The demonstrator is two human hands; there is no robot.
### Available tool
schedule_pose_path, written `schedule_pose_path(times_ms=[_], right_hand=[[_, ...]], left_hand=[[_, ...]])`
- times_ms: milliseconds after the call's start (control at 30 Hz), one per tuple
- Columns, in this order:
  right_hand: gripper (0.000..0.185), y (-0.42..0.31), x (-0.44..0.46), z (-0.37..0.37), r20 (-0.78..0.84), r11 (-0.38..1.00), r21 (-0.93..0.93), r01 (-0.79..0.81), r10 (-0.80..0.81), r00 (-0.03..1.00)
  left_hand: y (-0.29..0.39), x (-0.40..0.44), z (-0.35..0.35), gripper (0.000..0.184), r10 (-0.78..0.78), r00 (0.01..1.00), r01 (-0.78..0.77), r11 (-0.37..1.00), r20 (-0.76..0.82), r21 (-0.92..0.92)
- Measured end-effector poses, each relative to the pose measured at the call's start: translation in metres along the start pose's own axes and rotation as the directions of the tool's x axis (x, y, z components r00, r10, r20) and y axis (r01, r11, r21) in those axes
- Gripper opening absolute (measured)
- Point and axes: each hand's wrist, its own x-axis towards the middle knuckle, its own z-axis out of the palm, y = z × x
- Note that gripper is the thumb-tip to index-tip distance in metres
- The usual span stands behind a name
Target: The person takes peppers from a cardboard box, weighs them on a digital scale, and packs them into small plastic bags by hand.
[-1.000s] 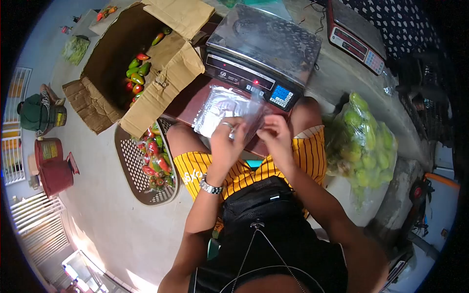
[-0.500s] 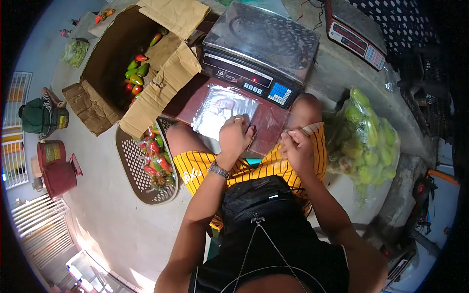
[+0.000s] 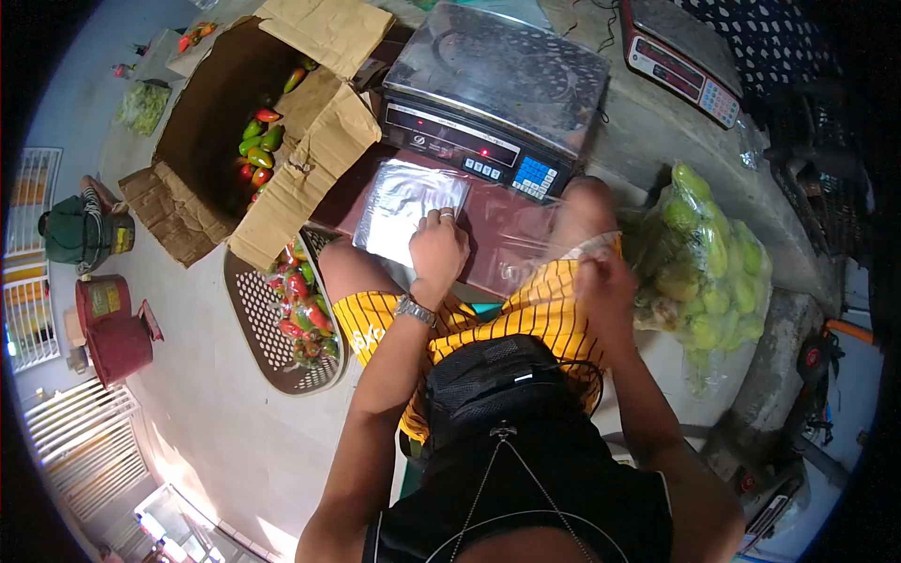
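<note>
My left hand (image 3: 438, 249) rests with its fingers on a stack of clear plastic bags (image 3: 399, 211), which looks silvery in the light. The stack lies on a dark red board (image 3: 483, 253) in front of the weighing scale (image 3: 469, 145). My right hand (image 3: 605, 291), somewhat blurred, is closed over my knee on the edge of a single clear plastic bag (image 3: 526, 230). This thin bag stretches between the stack and my right hand, and its exact outline is hard to make out.
A cardboard box (image 3: 192, 122) holds red and green peppers (image 3: 261, 150). Below it, a perforated basket (image 3: 253, 328) contains bagged peppers (image 3: 305, 314). A bag of green vegetables (image 3: 709, 272) stands at right. A second scale (image 3: 680, 70) sits behind. A person (image 3: 80, 225) is at far left.
My right hand has moved to the right, drawing the clear plastic bag across from the stack. My left hand has shifted slightly left and up on the stack.
</note>
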Motion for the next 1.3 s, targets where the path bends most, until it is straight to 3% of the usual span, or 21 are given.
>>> schedule_pose_path(times_ms=[133, 200, 267, 367, 500, 533, 567, 600, 633, 700, 733, 767, 833, 867, 900, 1033, 1067, 1133, 1233, 1267, 1300], right_hand=[[0.012, 0.001, 0.019, -0.047, -0.122, 0.95, 0.301, -0.083, 0.125, 0.985], [0.011, -0.041, 0.027, -0.079, -0.266, 0.98, 0.195, -0.04, 0.092, 0.96], [0.009, -0.055, 0.043, -0.107, -0.401, 0.887, 0.348, 0.302, -0.151, 0.904], [0.008, -0.109, 0.052, -0.126, -0.459, 0.901, 0.311, 0.304, -0.138, 0.878], [0.012, -0.145, 0.045, -0.102, -0.112, 0.953, 0.097, 0.288, -0.277, 0.954], [0.014, -0.15, 0.043, -0.09, 0.039, 0.948, 0.06, 0.312, -0.314, 0.949], [0.015, -0.155, 0.045, -0.077, 0.2, 0.947, 0.064, 0.314, -0.32, 0.926], [0.016, -0.161, 0.047, -0.065, 0.358, 0.947, 0.071, 0.314, -0.318, 0.878], [0.016, -0.168, 0.046, -0.055, 0.428, 0.878, 0.001, 0.479, -0.433, 0.793], [0.017, -0.182, 0.049, -0.039, 0.581, 0.625, -0.092, 0.776, -0.599, 0.551], [0.014, -0.187, 0.051, -0.031, 0.573, 0.714, -0.025, 0.699, -0.563, 0.595], [0.01, -0.191, 0.051, -0.025, 0.57, 0.792, 0.043, 0.609, -0.52, 0.636], [0.009, -0.205, 0.051, -0.026, 0.588, 0.942, 0.095, 0.322, -0.314, 0.745], [0.01, -0.204, 0.054, -0.027, 0.543, 0.941, 0.147, 0.305, -0.335, 0.77], [0.01, -0.198, 0.058, -0.029, 0.497, 0.937, 0.199, 0.287, -0.349, 0.794], [0.011, -0.183, 0.065, -0.03, 0.406, 0.916, 0.381, 0.123, -0.285, 0.868], [0.011, -0.184, 0.063, -0.029, 0.393, 0.907, 0.416, 0.068, -0.247, 0.886], [0.01, -0.18, 0.064, -0.023, 0.383, 0.912, 0.381, 0.15, -0.304, 0.872], [0.009, -0.186, 0.06, -0.02, 0.375, 0.916, 0.301, 0.264, -0.368, 0.851], [0.009, -0.19, 0.058, -0.019, 0.374, 0.915, 0.268, 0.301, -0.386, 0.843], [0.009, -0.192, 0.058, -0.018, 0.38, 0.909, 0.269, 0.32, -0.405, 0.832]], left_hand=[[-0.006, 0.004, -0.001, 0.023, 0.036, 0.999, -0.035, 0.999, -0.031, 0.027], [-0.007, 0.004, 0.0, 0.023, 0.043, 0.999, -0.043, 0.999, -0.03, 0.008], [-0.006, 0.004, -0.002, 0.022, 0.044, 0.999, -0.044, 0.999, -0.033, 0.006], [-0.003, 0.005, -0.003, 0.023, 0.034, 0.999, -0.033, 0.999, 0.021, -0.013], [0.023, 0.008, -0.042, 0.033, -0.006, 0.996, -0.003, 0.995, -0.092, -0.1], [0.031, 0.011, -0.061, 0.048, 0.016, 0.991, -0.053, 0.956, -0.13, -0.287], [0.038, 0.012, -0.087, 0.063, 0.028, 0.985, -0.104, 0.882, -0.169, -0.459], [0.048, 0.013, -0.121, 0.084, 0.062, 0.998, -0.04, 0.665, 0.001, -0.745], [0.051, 0.015, -0.137, 0.094, 0.232, 0.972, -0.14, 0.422, -0.043, -0.896], [0.066, 0.011, -0.161, 0.095, 0.39, 0.921, -0.082, 0.191, -0.001, -0.978], [0.073, 0.007, -0.172, 0.095, 0.468, 0.884, -0.035, 0.076, 0.005, -0.996], [0.078, 0.002, -0.183, 0.066, 0.409, 0.908, 0.082, 0.032, 0.088, -0.996], [0.06, 0.003, -0.18, 0.04, 0.301, 0.946, 0.046, 0.235, 0.117, -0.971], [0.054, 0.005, -0.179, 0.028, 0.248, 0.961, 0.035, 0.332, 0.123, -0.943], [0.055, -0.001, -0.178, 0.009, 0.091, 0.99, 0.082, 0.273, 0.111, -0.958], [0.035, -0.009, -0.174, 0.007, 0.051, 0.991, 0.108, 0.196, 0.12, -0.975], [0.031, -0.011, -0.174, 0.008, 0.06, 0.987, 0.132, 0.202, 0.147, -0.97], [0.023, -0.013, -0.176, 0.015, 0.08, 0.977, 0.178, 0.218, 0.199, -0.96], [0.028, -0.013, -0.186, 0.043, 0.006, 0.997, 0.07, 0.266, 0.074, -0.962], [0.021, -0.009, -0.19, 0.071, 0.015, 0.999, 0.031, 0.302, 0.038, -0.953], [0.02, -0.007, -0.197, 0.074, -0.01, 0.999, -0.046, 0.334, -0.052, -0.941]])
